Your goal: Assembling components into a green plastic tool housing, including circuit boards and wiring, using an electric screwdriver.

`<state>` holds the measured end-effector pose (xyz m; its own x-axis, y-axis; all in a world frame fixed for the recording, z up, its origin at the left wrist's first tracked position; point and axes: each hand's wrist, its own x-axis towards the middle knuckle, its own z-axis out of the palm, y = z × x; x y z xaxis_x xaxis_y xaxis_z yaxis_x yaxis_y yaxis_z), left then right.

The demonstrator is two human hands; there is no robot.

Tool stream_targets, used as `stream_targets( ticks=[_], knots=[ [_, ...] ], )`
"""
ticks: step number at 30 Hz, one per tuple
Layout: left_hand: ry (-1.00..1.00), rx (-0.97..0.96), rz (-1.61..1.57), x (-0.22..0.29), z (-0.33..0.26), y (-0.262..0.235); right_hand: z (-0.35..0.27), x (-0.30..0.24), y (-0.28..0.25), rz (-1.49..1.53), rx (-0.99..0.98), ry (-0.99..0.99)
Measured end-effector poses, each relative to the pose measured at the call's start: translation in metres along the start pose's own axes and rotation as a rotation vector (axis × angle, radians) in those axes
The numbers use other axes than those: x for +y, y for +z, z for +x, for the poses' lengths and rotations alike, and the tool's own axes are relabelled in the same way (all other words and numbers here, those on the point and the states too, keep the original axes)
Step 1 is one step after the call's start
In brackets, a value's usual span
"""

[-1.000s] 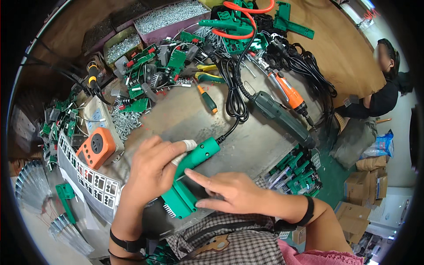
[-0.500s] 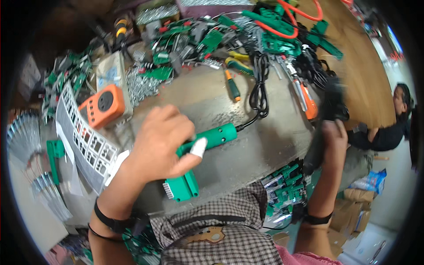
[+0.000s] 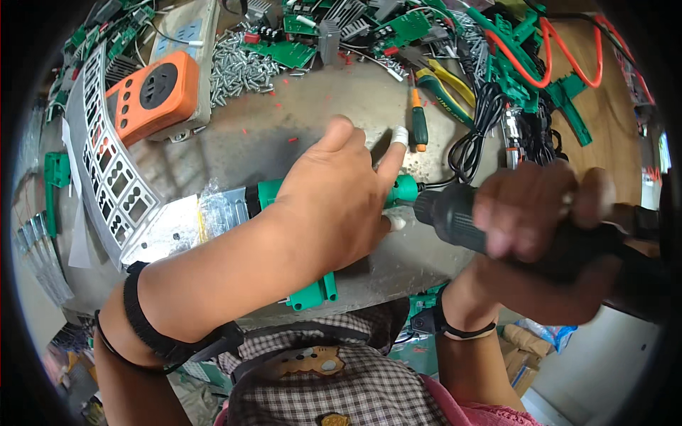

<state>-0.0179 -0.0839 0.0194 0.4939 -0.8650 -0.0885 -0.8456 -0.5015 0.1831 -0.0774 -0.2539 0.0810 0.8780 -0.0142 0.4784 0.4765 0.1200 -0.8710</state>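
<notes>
Orange socket box [image 3: 160, 92] upper left. Left hand [image 3: 334, 192] mid-frame over green tool [image 3: 406, 190], centre; two wrapped fingers spread apart, can't tell if gripping. Right hand [image 3: 529, 213], right side, blurred, wraps dark power driver [image 3: 455, 216], nose beside tool's end.

This is a workshop where electrical goods are assembled — the crowded desk [image 3: 312, 106] shows it plainly. Along its far side lie green circuit boards [image 3: 284, 53] with finned metal heat sinks [image 3: 348, 20], beside a loose heap of screws [image 3: 241, 71]. Pliers [image 3: 444, 89], a screwdriver [image 3: 419, 126] and a dark power tool [image 3: 458, 221] are about, with green plastic housings [image 3: 522, 92], an orange socket box [image 3: 160, 92] and a sheet of printed labels [image 3: 110, 167] — a working stock of parts and tools.
</notes>
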Motion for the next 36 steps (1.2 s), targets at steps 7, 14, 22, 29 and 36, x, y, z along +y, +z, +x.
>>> stream_targets(
  ticks=[7,14,22,29,36],
  knots=[
    [0.003,-0.175,0.083,0.003,0.004,-0.01,0.019,0.018,-0.013,0.205,-0.413,0.027],
    [-0.019,-0.073,0.109,0.003,0.001,0.0,-0.005,0.006,0.024,-0.064,0.4,0.054],
    [-0.019,-0.152,0.148,0.005,0.003,-0.005,0.01,0.011,0.007,-0.037,0.101,0.075],
    [0.011,-0.035,0.169,0.004,0.002,-0.006,0.015,0.018,0.016,-0.135,0.107,0.142],
    [-0.009,0.215,-0.077,0.003,0.01,0.01,0.004,-0.055,0.021,-0.284,0.327,-0.239]
  ],
)
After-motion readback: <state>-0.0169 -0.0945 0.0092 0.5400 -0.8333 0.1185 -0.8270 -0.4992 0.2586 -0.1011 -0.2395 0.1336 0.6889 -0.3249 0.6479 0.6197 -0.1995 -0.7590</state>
